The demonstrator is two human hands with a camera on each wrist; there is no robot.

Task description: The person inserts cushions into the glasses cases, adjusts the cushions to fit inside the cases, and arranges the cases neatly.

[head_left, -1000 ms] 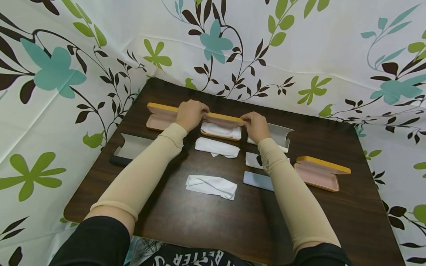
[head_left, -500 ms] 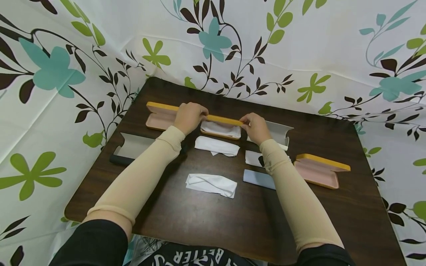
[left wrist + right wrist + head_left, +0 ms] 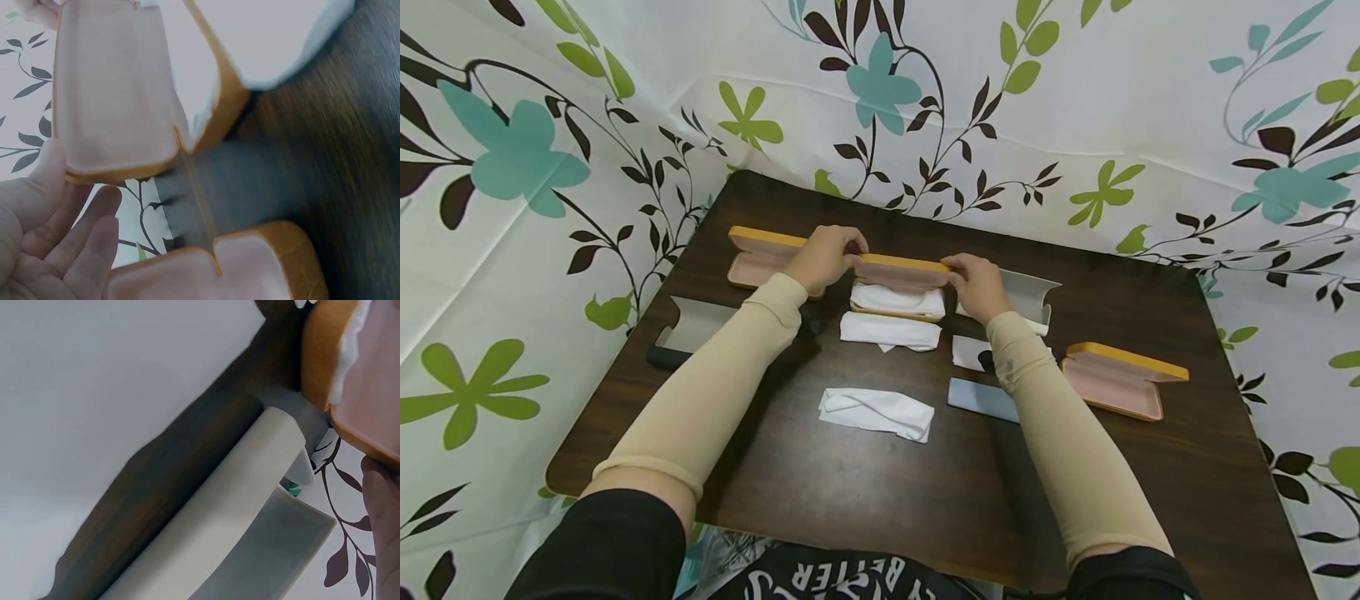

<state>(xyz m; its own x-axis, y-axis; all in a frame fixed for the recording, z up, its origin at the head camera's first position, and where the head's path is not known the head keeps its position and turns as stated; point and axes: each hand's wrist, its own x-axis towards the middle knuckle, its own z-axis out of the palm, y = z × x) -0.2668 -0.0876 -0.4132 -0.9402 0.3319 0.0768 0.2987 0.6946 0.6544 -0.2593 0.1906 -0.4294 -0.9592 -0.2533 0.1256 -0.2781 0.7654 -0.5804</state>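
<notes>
Between my two hands stands an open orange-yellow glasses case [image 3: 901,268] with a pink lining, its lid tilted up. A folded white cloth [image 3: 897,298] lies in its lower half. My left hand [image 3: 824,257] pinches the left end of the lid; in the left wrist view the thumb [image 3: 49,172] presses against the lid's edge. At the opposite end my right hand [image 3: 979,285] grips the lid's corner. Just in front of the case, another folded white cloth [image 3: 889,331] lies on the table.
Other open cases surround it: one orange-yellow at left [image 3: 765,239], one at right [image 3: 1116,387], a dark one [image 3: 694,323] near the left arm, a cream one [image 3: 1027,293] behind the right hand. Nearer lie a white cloth [image 3: 876,412] and a blue-grey strip [image 3: 983,399].
The case's lid tips lower half a second ago and now stands further open again, showing more pink lining. Both hands keep their places at its ends.
</notes>
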